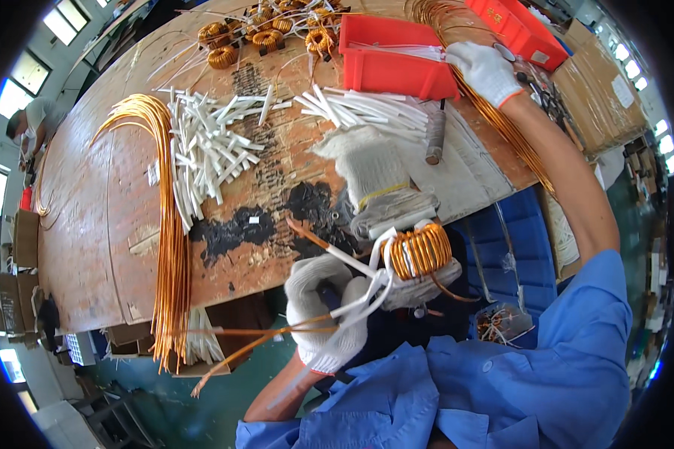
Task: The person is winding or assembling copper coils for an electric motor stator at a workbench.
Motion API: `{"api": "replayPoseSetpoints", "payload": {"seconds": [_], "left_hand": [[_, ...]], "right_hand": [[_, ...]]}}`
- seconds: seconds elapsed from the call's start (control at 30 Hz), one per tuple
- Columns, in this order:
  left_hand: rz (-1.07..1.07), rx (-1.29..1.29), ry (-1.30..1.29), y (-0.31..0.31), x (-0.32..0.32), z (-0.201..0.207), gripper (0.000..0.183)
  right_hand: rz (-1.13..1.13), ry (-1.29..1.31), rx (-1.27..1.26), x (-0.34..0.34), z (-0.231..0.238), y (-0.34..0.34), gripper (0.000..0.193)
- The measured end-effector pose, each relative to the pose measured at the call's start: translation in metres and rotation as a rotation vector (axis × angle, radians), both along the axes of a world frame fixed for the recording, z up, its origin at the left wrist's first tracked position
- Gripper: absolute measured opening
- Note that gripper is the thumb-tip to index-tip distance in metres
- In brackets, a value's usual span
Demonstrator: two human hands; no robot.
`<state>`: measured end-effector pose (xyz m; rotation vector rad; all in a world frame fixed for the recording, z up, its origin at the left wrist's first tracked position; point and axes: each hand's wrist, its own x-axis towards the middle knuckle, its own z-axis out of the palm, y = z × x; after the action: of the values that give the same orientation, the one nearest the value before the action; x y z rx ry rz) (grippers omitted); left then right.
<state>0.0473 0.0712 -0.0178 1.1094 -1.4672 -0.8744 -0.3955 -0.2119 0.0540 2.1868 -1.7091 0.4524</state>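
Observation:
A toroidal coil (pixel 418 251) wound with copper wire sits near the table's front edge, in front of me, with a white strip looped around it. White-sleeved wire leads (pixel 344 258) and bare copper ends run from it to the left. My left hand (pixel 326 310), in a white glove, is closed around these leads beside the coil. At the far right, my gloved right hand (pixel 487 71) reaches to the rim of a red bin (pixel 389 71). Its fingers are closed at the ends of thin white strips (pixel 404 51), which look like cable ties. Its fingertips are partly hidden.
Cut white sleeves (pixel 217 146) lie piled mid-table, beside a bundle of copper wires (pixel 165 247) overhanging the front edge. Several finished coils (pixel 269 39) lie at the back. A metal rod-like tool (pixel 436 135), a second red bin (pixel 517 30) and a cardboard box (pixel 603 93) are on the right.

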Motion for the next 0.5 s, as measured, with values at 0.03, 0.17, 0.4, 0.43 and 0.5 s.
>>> {"api": "replayPoseSetpoints", "payload": {"seconds": [0.03,0.17,0.4,0.43,0.5], "left_hand": [[-0.002,-0.118,0.04,0.002,0.001,0.01,0.05],[-0.276,-0.371,-0.131,-0.008,0.019,0.037,0.039],[-0.184,0.257,0.097,-0.028,-0.025,0.124,0.029],[-0.203,0.253,0.16,-0.026,-0.024,0.122,0.029],[-0.228,0.24,0.287,-0.016,-0.023,0.11,0.03]], "right_hand": [[-0.028,-0.025,-0.029,0.011,0.01,0.014,0.028],[0.054,-0.461,-0.208,0.043,0.045,0.09,0.02],[0.179,-0.5,-0.375,0.125,0.123,0.287,0.011],[0.233,-0.458,-0.333,0.13,0.136,0.315,0.01],[0.349,-0.368,-0.198,0.139,0.162,0.361,0.007]]}}
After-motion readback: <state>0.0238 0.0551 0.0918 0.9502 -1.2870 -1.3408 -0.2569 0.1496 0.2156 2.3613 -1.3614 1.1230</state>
